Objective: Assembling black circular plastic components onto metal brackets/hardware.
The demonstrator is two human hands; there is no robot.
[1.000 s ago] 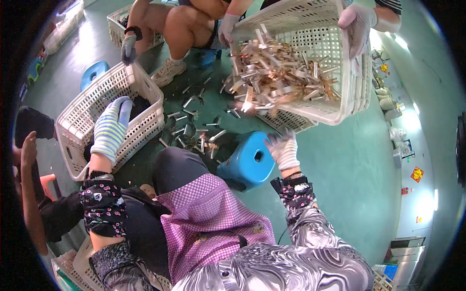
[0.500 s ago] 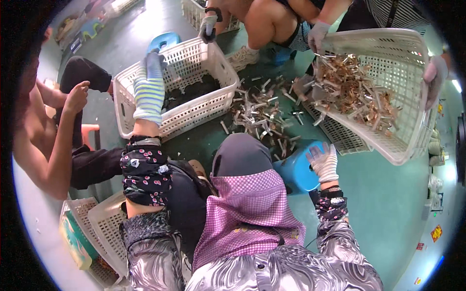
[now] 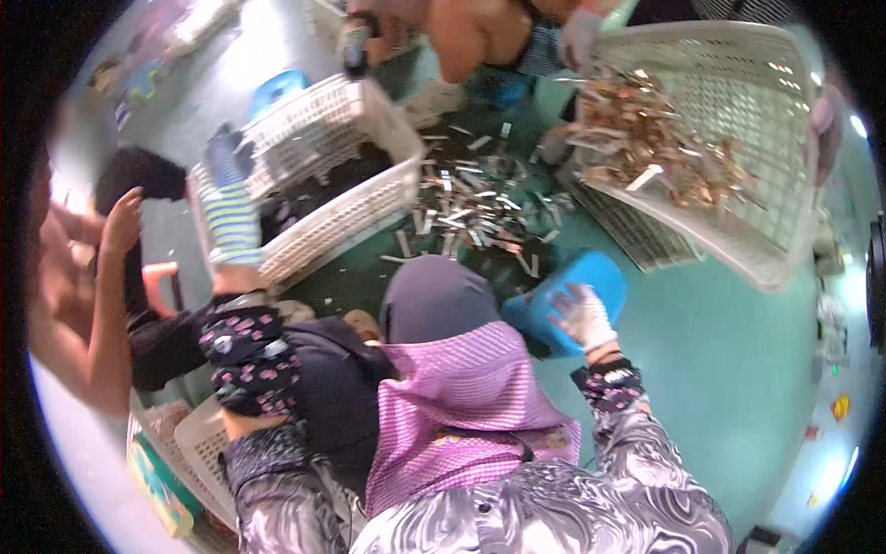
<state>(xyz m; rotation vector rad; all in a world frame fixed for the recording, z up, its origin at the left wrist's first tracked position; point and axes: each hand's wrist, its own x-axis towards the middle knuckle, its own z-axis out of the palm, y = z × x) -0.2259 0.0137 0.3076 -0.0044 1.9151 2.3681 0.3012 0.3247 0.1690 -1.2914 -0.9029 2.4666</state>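
Note:
My left hand (image 3: 231, 189), in a striped glove with dark fingertips, reaches over the left part of a white slatted basket (image 3: 346, 222). Its fingers look stretched out; whether they touch the basket I cannot tell. Dark material (image 3: 355, 180) lies inside. My right hand (image 3: 581, 314), in a pale glove, spreads its fingers over a blue round plastic thing (image 3: 600, 282), a bucket or stool, holding nothing. Beyond my knees, a pile of small silvery strip-like pieces (image 3: 471, 208) lies on the floor. A co-worker's gloved hands tilt another white basket (image 3: 748, 120) of brown and silvery pieces (image 3: 660, 138).
A person (image 3: 78, 295) sits close on my left, near stacked baskets (image 3: 198, 443). Another basket (image 3: 637, 226) stands below the tilted one. A blue stool (image 3: 280, 90) is behind the left basket. A co-worker's gloved hand (image 3: 355, 46) is near its far corner.
The view has shifted, moving most things left and up. My left hand has moved slightly left over the basket. My right hand stays spread, farther over the blue plastic thing.

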